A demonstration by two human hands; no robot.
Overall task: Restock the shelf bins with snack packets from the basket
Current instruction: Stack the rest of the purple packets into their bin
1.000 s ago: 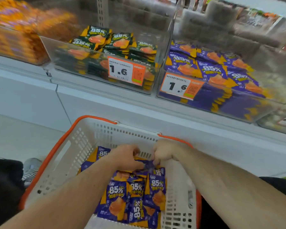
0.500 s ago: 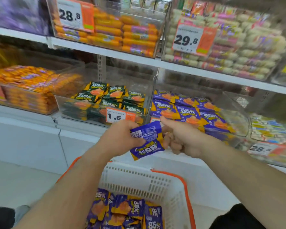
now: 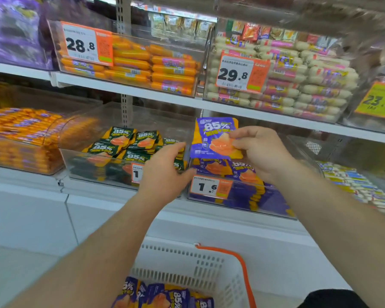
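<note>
Right hand (image 3: 260, 150) is pinching a flat purple foil snack packet (image 3: 211, 138) upright over the clear plastic bin (image 3: 242, 203), aligning it; left hand (image 3: 165, 172) is hovering spread, empty.

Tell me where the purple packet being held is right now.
In the head view, the purple packet is right of centre, pinched by the right hand above the purple-packet bin, just right of the green-packet bin.

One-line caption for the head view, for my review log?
Right hand holds a purple snack packet above the purple-packet bin; left hand open beside it, basket below.
</note>
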